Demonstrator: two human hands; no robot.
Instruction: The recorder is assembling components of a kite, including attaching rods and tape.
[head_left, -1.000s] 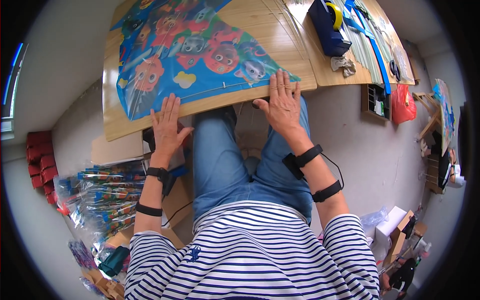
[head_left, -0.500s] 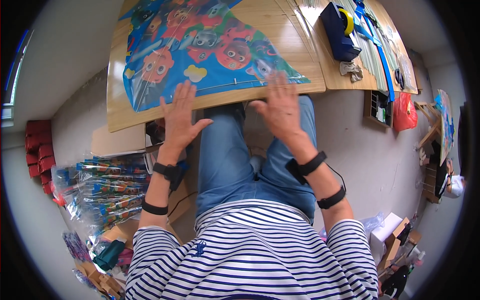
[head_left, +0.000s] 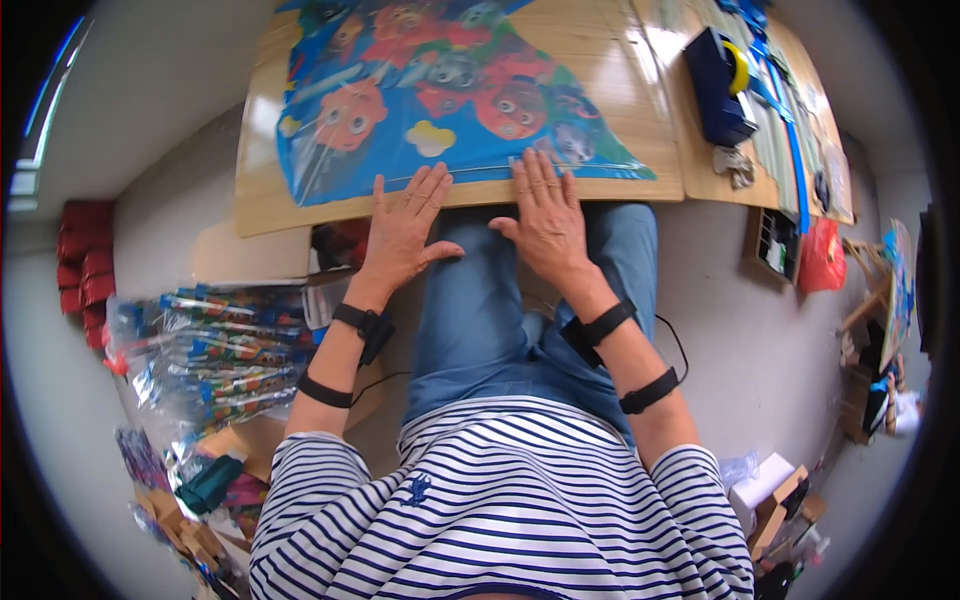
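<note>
A blue plastic sheet (head_left: 385, 180) printed with colourful cartoon characters lies on the wooden table, much like a kite sail in shape. Along its near edge runs a thin pale rod (head_left: 610, 172). My left hand (head_left: 408, 232) lies flat at the near edge, fingertips on the sheet and thumb held out to the side. Close by on the right, my right hand (head_left: 548, 218) rests palm down, its fingertips touching the same edge near the rod. Both hands have stretched fingers and hold nothing. The rod's middle is partly hidden by the fingers.
On the right-hand table stand a dark blue tape dispenser (head_left: 716, 90) with yellow tape, thin rods and blue straps (head_left: 795, 150). A red bag (head_left: 822, 255) hangs below. Plastic-wrapped printed packs (head_left: 225, 350) lie at left near red boxes (head_left: 85, 255). A person works at far right.
Both hands have come closer together along the sheet's near edge, the left moving right and the right moving left. The whole view has shifted slightly.
</note>
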